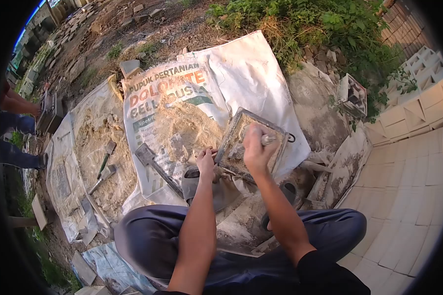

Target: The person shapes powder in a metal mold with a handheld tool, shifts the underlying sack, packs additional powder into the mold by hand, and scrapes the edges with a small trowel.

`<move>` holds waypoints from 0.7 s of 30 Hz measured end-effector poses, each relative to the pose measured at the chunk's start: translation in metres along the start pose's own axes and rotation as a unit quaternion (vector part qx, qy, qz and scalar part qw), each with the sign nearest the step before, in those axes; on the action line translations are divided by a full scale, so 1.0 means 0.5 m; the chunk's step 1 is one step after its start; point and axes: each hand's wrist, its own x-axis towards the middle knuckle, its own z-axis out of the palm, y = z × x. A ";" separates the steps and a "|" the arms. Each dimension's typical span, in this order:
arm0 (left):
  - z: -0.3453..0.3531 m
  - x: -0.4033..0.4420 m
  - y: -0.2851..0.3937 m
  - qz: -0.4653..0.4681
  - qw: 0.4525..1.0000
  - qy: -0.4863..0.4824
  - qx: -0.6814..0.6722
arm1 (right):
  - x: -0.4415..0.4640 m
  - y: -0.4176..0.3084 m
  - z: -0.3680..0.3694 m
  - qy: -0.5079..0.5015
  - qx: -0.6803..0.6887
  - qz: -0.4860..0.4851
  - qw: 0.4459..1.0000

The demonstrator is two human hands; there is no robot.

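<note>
A square dark-rimmed mould [229, 131] lies in front of my knees, with pale sandy mix inside. My right hand [259, 150] is over the mould, closed round the handle of what looks like a trowel [268, 139]; its blade is mostly hidden. At the mould's lower left corner my left hand [206, 161] has its fingers closed against the rim. A heap of sandy powder [189, 123] sits on the printed white sack [241, 64] just beyond. To the left of my left hand lies a flat-bladed tool with a long dark handle [157, 167].
More trowels [107, 160] lie on the powder-strewn sheet [79, 142] at left. Stacked pale tiles [403, 196] rise close on my right. A patterned block [352, 96] stands beyond the sack. Another person's legs [19, 147] and hands show at far left.
</note>
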 end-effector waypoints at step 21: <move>0.175 -0.218 -0.135 0.493 0.502 -0.166 0.691 | 0.167 -0.384 -0.225 0.026 -0.062 -0.037 0.997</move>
